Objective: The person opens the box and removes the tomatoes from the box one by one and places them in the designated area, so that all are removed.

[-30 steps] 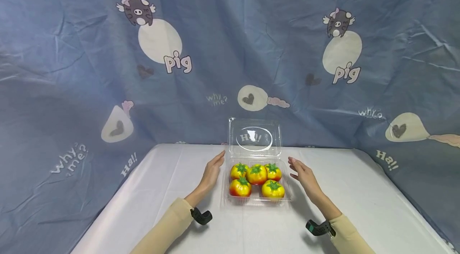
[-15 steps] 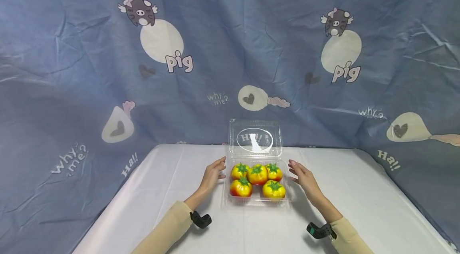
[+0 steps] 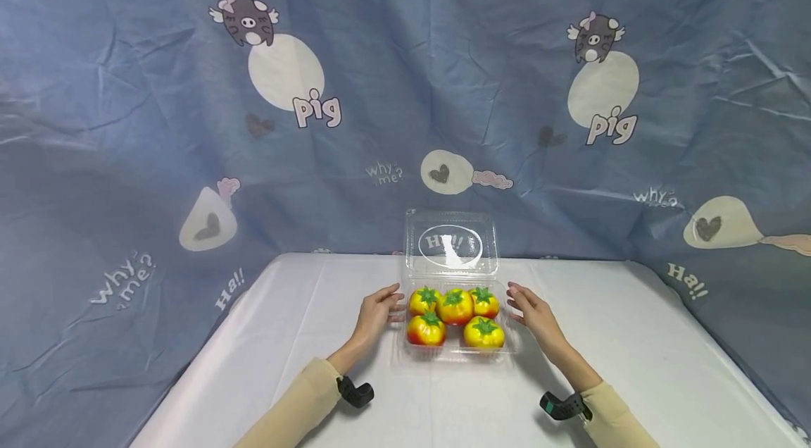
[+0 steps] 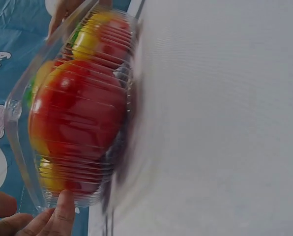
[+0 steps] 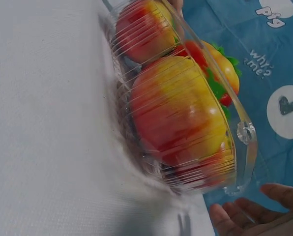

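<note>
A clear plastic clamshell box [image 3: 451, 355] stands on the table with its lid [image 3: 453, 251] raised at the back. Inside lie several yellow-and-red tomatoes [image 3: 426, 330] with green leafy tops. My left hand [image 3: 374, 315] is at the box's left side; in the left wrist view its fingertips [image 4: 64, 211] meet the ribbed wall. On the other side is my right hand [image 3: 538, 320], fingers loosely extended. The right wrist view has its fingers [image 5: 254, 209] close to the rim's corner, seemingly just apart from it.
A white cloth covers the table [image 3: 304, 307]. Behind it hangs a blue printed curtain [image 3: 380, 67], close to the raised lid. A black band [image 3: 355, 392] is on the left wrist and another band [image 3: 564, 406] on the right.
My left hand has lowered a little and moved right, its fingers spreading toward the box's side. My right hand has shifted only slightly. The box and tomatoes keep their place.
</note>
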Available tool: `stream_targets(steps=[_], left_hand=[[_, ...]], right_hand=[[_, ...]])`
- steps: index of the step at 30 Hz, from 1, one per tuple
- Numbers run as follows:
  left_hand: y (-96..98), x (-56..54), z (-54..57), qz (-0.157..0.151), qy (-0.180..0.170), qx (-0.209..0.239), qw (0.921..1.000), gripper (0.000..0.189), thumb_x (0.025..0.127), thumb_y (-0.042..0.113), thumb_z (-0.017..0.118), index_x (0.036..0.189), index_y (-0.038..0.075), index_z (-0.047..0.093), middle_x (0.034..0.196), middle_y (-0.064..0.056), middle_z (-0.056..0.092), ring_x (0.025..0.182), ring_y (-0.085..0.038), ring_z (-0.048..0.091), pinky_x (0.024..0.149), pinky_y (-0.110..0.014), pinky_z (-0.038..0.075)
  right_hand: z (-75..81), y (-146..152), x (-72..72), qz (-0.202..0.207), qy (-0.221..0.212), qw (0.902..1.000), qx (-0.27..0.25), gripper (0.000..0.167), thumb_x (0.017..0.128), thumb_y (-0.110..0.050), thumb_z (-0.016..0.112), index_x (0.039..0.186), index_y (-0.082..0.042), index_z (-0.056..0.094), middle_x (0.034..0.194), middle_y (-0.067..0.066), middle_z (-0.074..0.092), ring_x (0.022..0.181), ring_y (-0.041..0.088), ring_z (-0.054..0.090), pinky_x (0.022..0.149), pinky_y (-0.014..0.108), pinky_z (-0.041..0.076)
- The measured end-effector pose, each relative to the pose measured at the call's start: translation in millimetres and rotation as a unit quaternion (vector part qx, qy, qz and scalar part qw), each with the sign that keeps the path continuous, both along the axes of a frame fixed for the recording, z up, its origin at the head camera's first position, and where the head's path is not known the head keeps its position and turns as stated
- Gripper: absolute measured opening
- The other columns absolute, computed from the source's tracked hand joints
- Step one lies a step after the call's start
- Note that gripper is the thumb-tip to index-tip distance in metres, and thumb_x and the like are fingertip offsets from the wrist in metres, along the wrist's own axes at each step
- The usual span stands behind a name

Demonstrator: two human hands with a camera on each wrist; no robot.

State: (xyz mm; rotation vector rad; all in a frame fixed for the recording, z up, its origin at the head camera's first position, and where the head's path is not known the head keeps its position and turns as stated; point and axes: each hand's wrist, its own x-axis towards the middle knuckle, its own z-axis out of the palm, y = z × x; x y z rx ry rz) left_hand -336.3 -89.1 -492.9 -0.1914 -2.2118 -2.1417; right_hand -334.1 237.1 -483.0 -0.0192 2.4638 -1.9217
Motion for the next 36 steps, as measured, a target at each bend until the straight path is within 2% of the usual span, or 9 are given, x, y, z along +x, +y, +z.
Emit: stream_targets(steps=[3, 6, 11, 14, 19, 24, 31, 36], left_hand=[[-0.7, -0.1, -5.2, 0.007, 0.003, -0.009, 0.9999, 0.042, 0.097, 0.006, 0.045, 0.135, -0.012, 0.044, 0.122, -0.036, 0.056, 0.100, -0.044, 0.065, 0.079, -0.048, 0.056], [-1.3, 1.9, -11.1, 0.014, -0.008, -0.020, 0.9997, 0.042, 0.095, 0.006, 0.046, 0.133, -0.011, 0.048, 0.116, -0.033, 0.062, 0.093, -0.040, 0.068, 0.075, -0.044, 0.057], [-1.4, 9.2, -19.8, 0.008, -0.061, -0.028, 0.9977, 0.038, 0.094, 0.011, 0.048, 0.126, -0.009, 0.055, 0.111, -0.027, 0.066, 0.079, -0.022, 0.070, 0.065, -0.033, 0.058], [-1.4, 12.0, -23.3, 0.005, -0.083, -0.021, 0.9963, 0.037, 0.096, 0.018, 0.048, 0.119, -0.008, 0.058, 0.108, -0.023, 0.066, 0.077, -0.014, 0.066, 0.063, -0.028, 0.055], [-3.8, 10.6, -26.7, 0.003, -0.097, 0.019, 0.9951, 0.037, 0.097, 0.024, 0.048, 0.113, -0.008, 0.060, 0.097, -0.016, 0.065, 0.077, -0.015, 0.062, 0.064, -0.028, 0.054], [-5.3, 6.5, -28.6, -0.017, -0.109, 0.065, 0.9918, 0.032, 0.094, 0.023, 0.054, 0.109, -0.005, 0.057, 0.087, -0.006, 0.061, 0.075, -0.014, 0.061, 0.064, -0.027, 0.052], [-4.7, 2.6, -32.4, -0.058, -0.128, 0.158, 0.9773, 0.019, 0.093, 0.016, 0.056, 0.103, -0.001, 0.054, 0.079, -0.002, 0.057, 0.067, -0.013, 0.054, 0.061, -0.025, 0.047], [-5.1, -0.5, -37.5, -0.082, -0.133, 0.196, 0.9680, 0.011, 0.094, 0.013, 0.055, 0.100, 0.004, 0.053, 0.077, -0.001, 0.057, 0.066, -0.012, 0.053, 0.061, -0.024, 0.046]], right_hand=[[-1.0, 0.1, -0.3, -0.005, -0.005, 1.0000, 0.002, 0.061, 0.101, -0.044, 0.043, 0.145, -0.004, 0.037, 0.147, 0.024, 0.041, 0.135, 0.039, 0.042, 0.104, 0.047, 0.042], [-1.4, 0.1, -0.7, -0.007, -0.006, 0.9999, 0.005, 0.061, 0.100, -0.045, 0.043, 0.145, -0.003, 0.037, 0.147, 0.024, 0.041, 0.135, 0.040, 0.042, 0.104, 0.047, 0.042], [-3.8, 1.0, -1.9, -0.009, -0.006, 0.9999, 0.008, 0.063, 0.100, -0.047, 0.044, 0.145, -0.004, 0.038, 0.144, 0.024, 0.044, 0.132, 0.039, 0.046, 0.102, 0.046, 0.044], [-6.1, 2.0, -2.7, -0.008, -0.003, 0.9999, 0.007, 0.063, 0.099, -0.047, 0.044, 0.144, -0.004, 0.038, 0.143, 0.024, 0.046, 0.129, 0.038, 0.049, 0.100, 0.044, 0.046], [-9.1, 3.0, -5.6, -0.011, -0.002, 0.9999, 0.007, 0.061, 0.100, -0.046, 0.044, 0.144, -0.004, 0.039, 0.141, 0.024, 0.048, 0.126, 0.038, 0.052, 0.098, 0.043, 0.049], [-10.2, 5.3, -8.0, -0.012, 0.006, 0.9999, 0.009, 0.061, 0.100, -0.045, 0.045, 0.144, -0.003, 0.039, 0.139, 0.024, 0.050, 0.124, 0.038, 0.053, 0.097, 0.043, 0.049], [-8.3, 10.0, -7.4, -0.026, 0.012, 0.9993, 0.023, 0.057, 0.100, -0.041, 0.046, 0.142, -0.004, 0.042, 0.138, 0.023, 0.051, 0.124, 0.037, 0.054, 0.096, 0.041, 0.050], [-7.3, 15.3, -6.3, -0.031, 0.011, 0.9994, 0.013, 0.056, 0.100, -0.039, 0.048, 0.142, -0.002, 0.042, 0.139, 0.024, 0.050, 0.125, 0.036, 0.053, 0.096, 0.041, 0.050]])
